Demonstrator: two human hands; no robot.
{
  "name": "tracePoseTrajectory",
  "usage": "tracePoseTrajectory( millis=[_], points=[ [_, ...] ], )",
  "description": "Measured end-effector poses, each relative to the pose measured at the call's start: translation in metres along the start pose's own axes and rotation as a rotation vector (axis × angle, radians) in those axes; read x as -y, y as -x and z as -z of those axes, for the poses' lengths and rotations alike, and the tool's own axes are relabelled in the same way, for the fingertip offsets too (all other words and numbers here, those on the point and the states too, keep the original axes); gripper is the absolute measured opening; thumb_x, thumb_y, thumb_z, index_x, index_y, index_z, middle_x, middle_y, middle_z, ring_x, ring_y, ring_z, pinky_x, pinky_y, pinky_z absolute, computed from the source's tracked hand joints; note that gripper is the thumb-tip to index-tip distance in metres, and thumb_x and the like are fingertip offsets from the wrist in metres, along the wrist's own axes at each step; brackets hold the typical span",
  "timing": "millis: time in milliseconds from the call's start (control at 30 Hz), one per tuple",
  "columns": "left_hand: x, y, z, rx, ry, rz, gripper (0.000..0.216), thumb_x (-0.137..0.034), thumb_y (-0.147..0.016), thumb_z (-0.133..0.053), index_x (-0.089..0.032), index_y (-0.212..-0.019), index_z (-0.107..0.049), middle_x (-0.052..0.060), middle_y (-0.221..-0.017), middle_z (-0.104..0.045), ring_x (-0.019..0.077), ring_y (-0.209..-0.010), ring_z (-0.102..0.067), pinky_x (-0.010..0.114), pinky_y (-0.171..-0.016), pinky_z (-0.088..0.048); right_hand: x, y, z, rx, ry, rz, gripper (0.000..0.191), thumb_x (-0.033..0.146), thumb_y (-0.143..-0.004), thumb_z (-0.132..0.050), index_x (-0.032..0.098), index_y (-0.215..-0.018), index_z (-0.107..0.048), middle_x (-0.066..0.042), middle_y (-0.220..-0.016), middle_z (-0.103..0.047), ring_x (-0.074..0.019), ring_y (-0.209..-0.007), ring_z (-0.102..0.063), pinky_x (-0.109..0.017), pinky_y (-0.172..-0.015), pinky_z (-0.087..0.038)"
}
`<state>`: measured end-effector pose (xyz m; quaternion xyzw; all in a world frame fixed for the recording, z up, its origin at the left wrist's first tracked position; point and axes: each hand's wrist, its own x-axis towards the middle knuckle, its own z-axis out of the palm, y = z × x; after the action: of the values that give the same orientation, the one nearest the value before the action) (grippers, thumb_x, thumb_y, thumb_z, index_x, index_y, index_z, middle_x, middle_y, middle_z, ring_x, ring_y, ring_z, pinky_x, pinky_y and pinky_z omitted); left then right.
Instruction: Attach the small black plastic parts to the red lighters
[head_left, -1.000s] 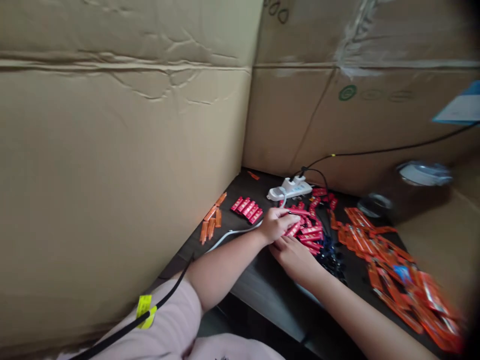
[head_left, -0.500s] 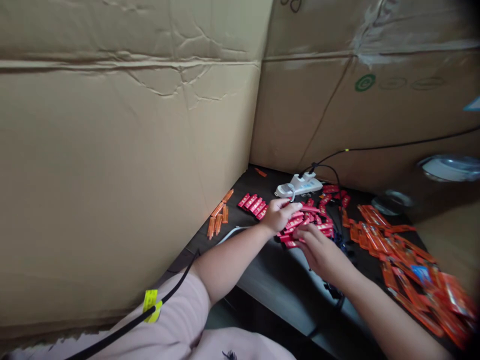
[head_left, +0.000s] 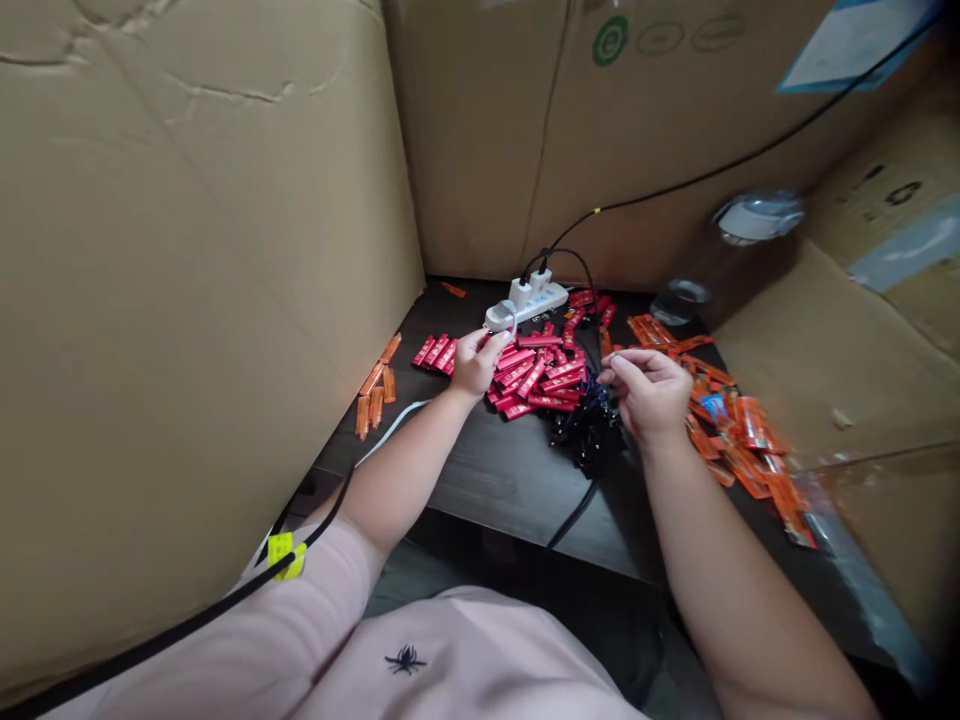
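My left hand [head_left: 475, 362] rests curled on the left edge of a heap of small red packets [head_left: 536, 375] on the dark table [head_left: 495, 480]; its fingers seem closed on one red packet. To the right, my right hand [head_left: 649, 392] is lifted slightly, fingers pinched on something small I cannot make out. It hovers just above a pile of small black pieces [head_left: 589, 435]. A neat row of red packets [head_left: 436, 352] lies left of my left hand.
Tall cardboard boxes [head_left: 187, 300] wall the table on the left, back and right. A white power strip [head_left: 527, 303] with plugs and black cables sits at the back. Orange wrappers [head_left: 739, 430] spread on the right, a few orange pieces [head_left: 375, 395] on the left. A blurred jar [head_left: 739, 250] stands back right.
The view has swung down and right. My right hand has come off the red heap and moved right, above the black pieces, fingers now pinched. My left hand stays at the heap.
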<state>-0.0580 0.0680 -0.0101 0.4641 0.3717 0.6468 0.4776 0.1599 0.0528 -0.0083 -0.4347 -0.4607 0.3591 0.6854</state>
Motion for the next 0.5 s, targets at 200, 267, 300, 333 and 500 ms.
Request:
tracePoseTrajectory(
  millis=[200,267,300,333,500],
  points=[
    [-0.006,0.016,-0.015,0.245,-0.019,0.08,0.039,-0.047,-0.081,-0.056,-0.016,-0.059,-0.046,-0.006,-0.049,-0.039,0.0048,-0.043,-0.034,0.02,-0.042,-0.023,0.007,0.008,-0.006,0.099,-0.166,-0.184,0.019,0.017,-0.054,-0.079,0.016,-0.068,-0.067,0.0,-0.061,-0.069,-0.013,-0.047,-0.064,-0.025,-0.05,-0.058],
    [-0.008,0.024,-0.022,0.376,0.025,0.154,0.041,-0.048,-0.085,-0.048,-0.017,-0.059,-0.044,-0.005,-0.05,-0.039,0.0055,-0.041,-0.034,0.02,-0.04,-0.023,0.011,0.01,-0.007,0.146,-0.2,-0.235,0.019,0.016,-0.053,-0.081,0.017,-0.065,-0.067,0.0,-0.061,-0.069,-0.0143,-0.052,-0.067,-0.026,-0.052,-0.059],
    [-0.009,0.028,-0.026,0.423,0.042,0.19,0.041,-0.048,-0.087,-0.044,-0.017,-0.06,-0.044,-0.004,-0.05,-0.039,0.0053,-0.041,-0.034,0.02,-0.04,-0.022,0.012,0.011,-0.007,0.169,-0.214,-0.255,0.019,0.016,-0.053,-0.082,0.017,-0.065,-0.067,0.001,-0.062,-0.069,-0.0144,-0.053,-0.067,-0.025,-0.053,-0.06],
    [-0.01,0.031,-0.03,0.474,0.058,0.233,0.042,-0.048,-0.089,-0.04,-0.017,-0.061,-0.044,-0.004,-0.051,-0.04,0.0054,-0.04,-0.034,0.02,-0.039,-0.022,0.013,0.012,-0.007,0.201,-0.229,-0.281,0.02,0.016,-0.053,-0.083,0.017,-0.066,-0.068,0.001,-0.062,-0.07,-0.0143,-0.054,-0.068,-0.026,-0.055,-0.06],
    [-0.007,0.042,-0.042,0.614,0.147,0.44,0.042,-0.054,-0.09,-0.033,-0.019,-0.07,-0.043,-0.006,-0.048,-0.037,0.0059,-0.037,-0.029,0.017,-0.036,-0.019,0.018,0.019,-0.009,0.271,-0.235,-0.363,0.034,0.018,-0.055,-0.085,0.021,-0.087,-0.074,0.001,-0.072,-0.073,-0.011,-0.056,-0.067,-0.022,-0.058,-0.06]
  ],
)
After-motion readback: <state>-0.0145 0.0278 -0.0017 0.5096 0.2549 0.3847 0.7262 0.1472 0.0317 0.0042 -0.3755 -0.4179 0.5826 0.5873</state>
